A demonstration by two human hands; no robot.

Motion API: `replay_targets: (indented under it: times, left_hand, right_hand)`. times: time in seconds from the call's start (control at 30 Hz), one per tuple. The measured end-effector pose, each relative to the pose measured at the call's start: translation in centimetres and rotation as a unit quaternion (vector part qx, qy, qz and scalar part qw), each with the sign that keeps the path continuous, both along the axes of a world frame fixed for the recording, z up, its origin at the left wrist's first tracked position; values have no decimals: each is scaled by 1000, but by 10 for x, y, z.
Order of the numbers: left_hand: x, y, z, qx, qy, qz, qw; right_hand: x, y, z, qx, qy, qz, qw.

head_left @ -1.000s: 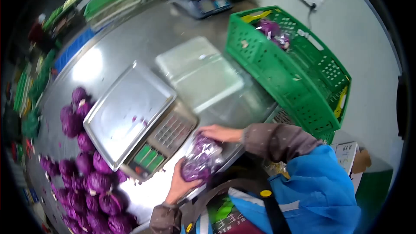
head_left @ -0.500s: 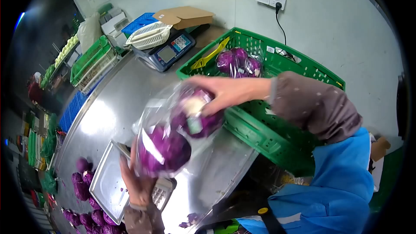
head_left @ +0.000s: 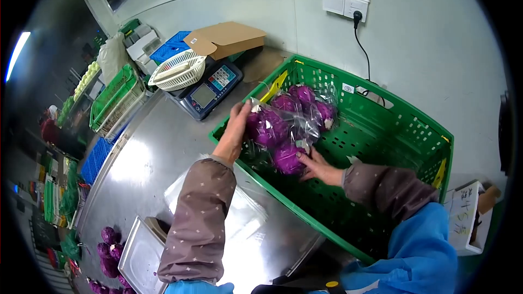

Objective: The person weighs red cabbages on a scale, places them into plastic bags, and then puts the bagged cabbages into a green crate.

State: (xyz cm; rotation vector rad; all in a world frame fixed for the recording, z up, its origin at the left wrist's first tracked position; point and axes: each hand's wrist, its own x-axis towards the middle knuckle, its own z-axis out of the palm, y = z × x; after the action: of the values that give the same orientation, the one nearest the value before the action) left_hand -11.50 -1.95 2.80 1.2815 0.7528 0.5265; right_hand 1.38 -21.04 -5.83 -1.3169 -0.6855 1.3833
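A clear plastic bag of red cabbages [head_left: 271, 129] is between my hands, inside the near left end of a green crate [head_left: 327, 215]. My left hand [head_left: 235, 129] grips its left side, fingers curled over the crate's rim area. At the lower right of the bag, my right hand [head_left: 317, 167] has its fingers closed against the lower cabbage. Right behind it in the crate lies another bag of red cabbages [head_left: 326, 113], partly overlapped by the held one.
A digital scale [head_left: 210, 91] carries a white basket [head_left: 180, 71] and a cardboard box [head_left: 231, 38]. Loose red cabbages [head_left: 109, 258] lie beside a metal tray [head_left: 140, 256] at lower left. Flat clear bags [head_left: 239, 212] rest on the steel table [head_left: 131, 155]. A black plug [head_left: 357, 16] sits in the wall socket.
Both hands have moved right and away from the tray, carrying the bagged red cabbages from above the table into the green crate. The flat bags on the table now show.
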Motion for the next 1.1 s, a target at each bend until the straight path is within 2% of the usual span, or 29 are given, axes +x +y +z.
replay_targets:
  times: [0.07,0.1,0.13,0.2,0.23,0.27,0.33,0.4,0.43,0.47,0.5,0.53,0.57,0.6,0.63,0.67,0.7,0.73,0.8,0.87,0.9,0.93,0.97,1.0,1.07,1.1]
  left_hand:
    - [6,13,-16,27,24,-18,999]
    - [7,25,-30,30,28,-37,998]
    - [7,28,-29,31,31,-56,997]
    - [8,27,-30,62,69,-44,995]
    - [8,22,-29,97,103,-35,989]
    - [10,17,-34,117,115,-27,986]
    - [6,13,-35,224,170,-13,960]
    - [-4,-2,-21,319,187,3,929]
    - [-11,-12,-17,391,143,38,909]
    - [-15,-24,-23,456,63,114,881]
    - [-30,-40,-12,422,10,105,900]
    - [-41,-53,-21,446,-25,156,881]
    - [-62,-71,-21,418,-74,153,892]
    - [-84,-90,-25,414,-88,171,890]
    - [-114,-109,-26,378,-62,173,907]
    - [-137,-127,-29,338,-46,173,924]
    - [-159,-142,-45,310,-20,195,930]
    - [-182,-155,-65,280,-3,209,937]
    - [-230,-191,-90,203,-31,284,937]
    - [-287,-218,-118,226,30,333,915]
    - [-318,-235,-122,185,51,382,904]
    - [-349,-252,-125,142,70,427,890]
    - [-382,-268,-124,153,113,468,863]
    - [-419,-285,-124,160,156,507,832]
    - [-498,-319,-147,285,249,576,724]
    - [-527,-339,-127,223,217,653,690]
  right_hand:
    - [-13,13,-19,-76,-58,-63,993]
    - [-18,17,-28,-82,-157,-72,981]
    - [-18,22,-35,-85,-156,-67,982]
    - [-20,26,-48,-31,-299,-18,953]
    - [-22,29,-53,-66,-332,-29,941]
    - [-23,33,-57,-64,-333,-20,940]
    - [-23,42,-65,-2,-341,-100,935]
    - [-20,46,-82,0,-333,-111,937]
    - [-22,46,-79,-46,-363,-122,922]
    - [-14,47,-89,-13,-348,-106,931]
    - [-5,45,-91,60,-294,-67,951]
    - [15,46,-99,-19,-308,-15,951]
    - [7,42,-68,-46,-289,-22,956]
    - [1,36,-49,5,-244,-14,970]
    - [15,34,-45,-54,-262,28,963]
    - [43,40,-71,8,-287,20,958]
    - [47,42,-43,-36,-324,61,943]
    - [43,43,-24,-80,-296,21,952]
    - [73,68,-33,-66,-266,-81,958]
    - [82,98,-9,-12,-307,-60,950]
    - [87,111,1,88,-345,-27,934]
    - [99,128,0,187,-376,4,908]
    - [153,181,-32,317,-453,12,833]
    - [128,190,-23,325,-450,21,832]
    - [52,194,21,329,-449,38,830]
    - [-3,185,52,329,-450,45,829]
